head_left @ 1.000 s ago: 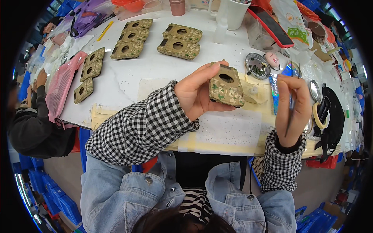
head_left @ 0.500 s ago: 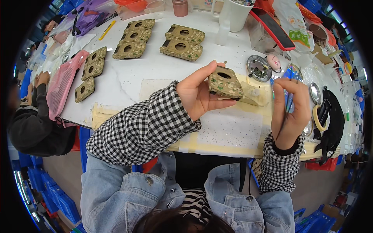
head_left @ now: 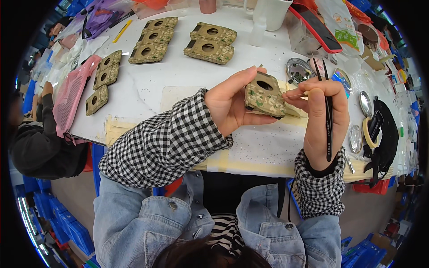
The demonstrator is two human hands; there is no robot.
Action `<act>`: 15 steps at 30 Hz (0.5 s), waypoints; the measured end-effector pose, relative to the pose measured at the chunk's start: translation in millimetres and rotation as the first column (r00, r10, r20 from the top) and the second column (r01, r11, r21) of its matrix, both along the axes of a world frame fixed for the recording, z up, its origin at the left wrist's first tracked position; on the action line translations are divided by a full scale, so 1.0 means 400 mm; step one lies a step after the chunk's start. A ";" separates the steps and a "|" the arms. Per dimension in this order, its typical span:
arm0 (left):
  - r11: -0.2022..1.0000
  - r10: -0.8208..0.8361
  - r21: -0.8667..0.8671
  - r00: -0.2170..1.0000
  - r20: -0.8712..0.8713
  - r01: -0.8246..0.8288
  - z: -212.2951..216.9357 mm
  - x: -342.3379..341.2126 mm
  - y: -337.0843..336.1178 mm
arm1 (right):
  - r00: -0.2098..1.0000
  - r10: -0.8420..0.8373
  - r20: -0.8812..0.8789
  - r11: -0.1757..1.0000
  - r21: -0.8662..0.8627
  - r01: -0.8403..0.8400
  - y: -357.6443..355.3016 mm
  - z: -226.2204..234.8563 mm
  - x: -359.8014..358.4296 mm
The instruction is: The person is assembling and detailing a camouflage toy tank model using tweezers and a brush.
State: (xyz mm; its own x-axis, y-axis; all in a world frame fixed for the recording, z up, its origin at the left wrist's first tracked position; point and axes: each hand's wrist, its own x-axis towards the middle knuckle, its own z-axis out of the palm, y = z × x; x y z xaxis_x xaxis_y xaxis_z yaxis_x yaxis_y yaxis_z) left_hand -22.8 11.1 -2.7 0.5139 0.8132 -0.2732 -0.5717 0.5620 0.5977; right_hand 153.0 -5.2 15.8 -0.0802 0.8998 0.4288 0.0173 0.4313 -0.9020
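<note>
My left hand (head_left: pixel 230 100) is closed around a camouflage-patterned model hull (head_left: pixel 267 96) with a round hole in its top, held tilted above the table. Close by its right side is my right hand (head_left: pixel 328 116), fingers closed. Black tweezers (head_left: pixel 329 120) lie along this hand, their tips pointing away from me and clear of the hull. Between the right fingertips and the hull's right edge runs a thin pale strand (head_left: pixel 292 95); whether it touches the hull I cannot tell. Below the hands spreads a white sheet (head_left: pixel 259 149) covered in tiny specks.
More camouflage hulls stand in groups at the far left (head_left: pixel 154 35), far middle (head_left: pixel 209 47) and left (head_left: pixel 105 76). On the right are a round metal dish (head_left: pixel 299 71), a red-edged phone (head_left: pixel 316 29), a tape roll (head_left: pixel 372 134) and a black bag (head_left: pixel 384 129). A pink mesh bag (head_left: pixel 73 96) lies left.
My right hand has come left to the hull and turned, so the tweezers point away and the strand shows. The left hand has shifted slightly right with the hull.
</note>
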 end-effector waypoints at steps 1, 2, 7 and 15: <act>1.000 -0.004 0.004 1.000 0.009 0.004 -0.001 0.000 0.001 | 1.000 -0.004 0.007 1.000 0.005 0.004 0.000 0.000 0.000; 1.000 -0.007 0.007 1.000 0.012 0.007 -0.002 0.000 0.002 | 1.000 -0.009 0.013 1.000 0.010 0.008 0.000 0.000 0.000; 1.000 -0.012 0.018 1.000 0.023 0.011 -0.007 -0.001 0.001 | 0.999 -0.011 0.031 1.000 0.025 0.010 0.000 -0.002 0.000; 0.999 -0.025 0.034 0.999 0.047 0.024 -0.018 -0.003 0.007 | 0.995 -0.045 -0.091 0.999 -0.004 0.045 0.000 0.002 0.006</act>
State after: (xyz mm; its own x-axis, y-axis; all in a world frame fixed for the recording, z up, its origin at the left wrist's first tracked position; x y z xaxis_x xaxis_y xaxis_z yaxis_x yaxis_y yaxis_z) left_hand -24.0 13.9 -9.7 0.5454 0.8086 -0.2207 -0.5862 0.5562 0.5891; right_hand 155.5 -5.2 16.5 -0.0005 0.9025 0.4306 -0.0453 0.4302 -0.9016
